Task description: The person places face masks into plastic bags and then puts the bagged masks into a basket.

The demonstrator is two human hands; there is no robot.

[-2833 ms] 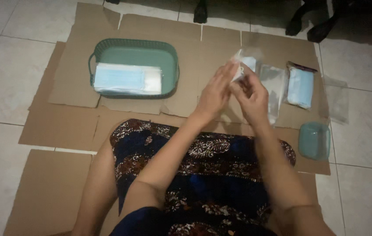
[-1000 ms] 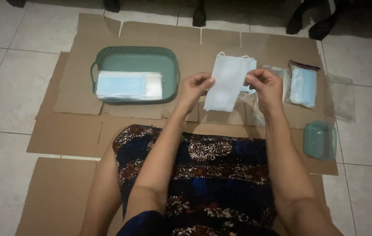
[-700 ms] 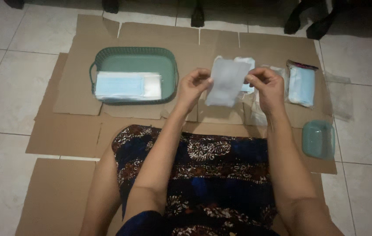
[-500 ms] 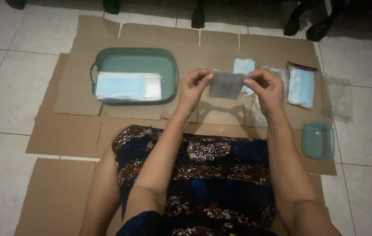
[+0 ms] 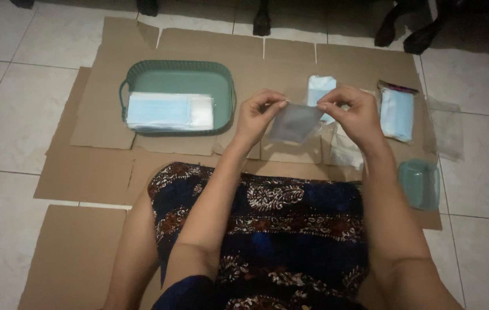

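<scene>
Item: clear plastic sleeve (image 5: pixel 295 121), held above the cardboard (image 5: pixel 101 120).
Grip: left hand (image 5: pixel 259 117) and right hand (image 5: pixel 352 112) each pinch a top corner.
Axis: top edge horizontal, spanning both hands.
Proximity: equal.

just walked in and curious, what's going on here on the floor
A person sits on flattened cardboard on a tiled floor. Both hands are raised in front of them: the left hand and right hand each pinch a top corner of a small clear plastic bag, holding it up between them. To the left, a green basket holds a flat pack of light blue face masks. To the right lie another bagged mask pack and a small green container.
</scene>
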